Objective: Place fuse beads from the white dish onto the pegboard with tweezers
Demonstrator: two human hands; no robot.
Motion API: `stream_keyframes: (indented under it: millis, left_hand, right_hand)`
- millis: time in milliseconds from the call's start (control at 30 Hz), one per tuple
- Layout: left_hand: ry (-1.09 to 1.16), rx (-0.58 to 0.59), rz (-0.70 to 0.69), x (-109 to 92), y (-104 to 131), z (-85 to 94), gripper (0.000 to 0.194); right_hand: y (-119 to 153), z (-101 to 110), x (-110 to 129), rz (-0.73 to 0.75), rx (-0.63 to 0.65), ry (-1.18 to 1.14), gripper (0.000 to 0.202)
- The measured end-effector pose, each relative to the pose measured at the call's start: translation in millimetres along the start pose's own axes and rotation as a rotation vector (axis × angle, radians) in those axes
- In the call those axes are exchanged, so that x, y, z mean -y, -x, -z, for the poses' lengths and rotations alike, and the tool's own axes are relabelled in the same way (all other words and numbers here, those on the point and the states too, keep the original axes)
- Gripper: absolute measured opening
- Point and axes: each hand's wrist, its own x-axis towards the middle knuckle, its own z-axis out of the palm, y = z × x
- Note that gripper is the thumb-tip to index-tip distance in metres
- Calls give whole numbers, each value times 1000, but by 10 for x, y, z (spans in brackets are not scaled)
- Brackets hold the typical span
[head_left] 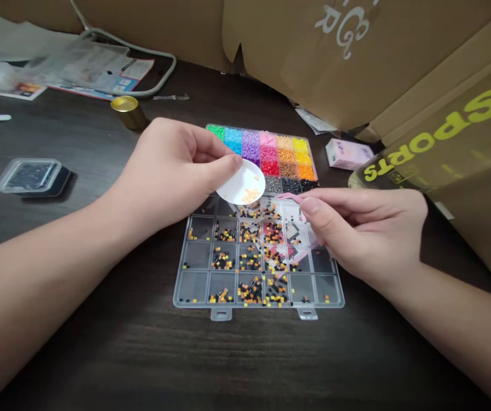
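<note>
Over the bead box (194, 288), a dish (242, 182) was pinched by the left hand (172, 171), tweezers (288, 197) by the right hand (365, 234); tilting could have spilled beads.

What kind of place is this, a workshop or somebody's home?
Probably a home craft table: a bead organiser tray with sorted coloured beads, cardboard boxes behind, and leaflets on the dark wooden table.
</note>
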Motion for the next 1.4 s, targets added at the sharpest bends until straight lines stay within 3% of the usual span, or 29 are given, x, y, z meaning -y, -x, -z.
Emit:
stream_keyframes:
  millis: [267, 367, 467, 600, 700, 800, 967, 1033, 1100, 1200, 1400]
  left_hand:
    - [-32, -28, -8, 53, -39, 25, 37]
    - [-51, -37, -19, 21, -33, 28, 43]
    - [-45, -21, -12, -13, -9, 43, 44]
    - [-66, -42, -11, -31, 16, 40, 45]
    - [-84, -48, -34, -31, 14, 19, 44]
    - [-109, -34, -25, -35, 18, 4, 46]
    - [-48, 14, -58, -37, 53, -2, 41]
    - [10, 42, -50, -38, 64, -3, 37]
    - [45, 58, -37, -43, 74, -2, 37]
    - [31, 24, -50, -59, 86, 9, 38]
    - [-50, -29, -50, -89, 76, 53, 43]
  right_hand:
    - [2, -49, 22, -113, -33, -126, 15]
    - [-11, -24, 24, -252, -30, -345, 10]
    - [-71, 29, 83, -447, -14, -600, 20]
    - [-184, 99, 139, -614, 94, -737, 20]
    - [-267, 143, 86, -621, 65, -683, 22]
    - [-325, 228, 57, -501, 54, -460, 29]
    - [-171, 577, 189, -172, 374, 162, 47]
    - [7, 730, 194, -280, 489, 215, 52]
    - [202, 828, 133, -458, 496, 228, 48]
    - [407, 841, -8, -490, 419, 360, 39]
    - [434, 691, -90, -492, 434, 229, 34]
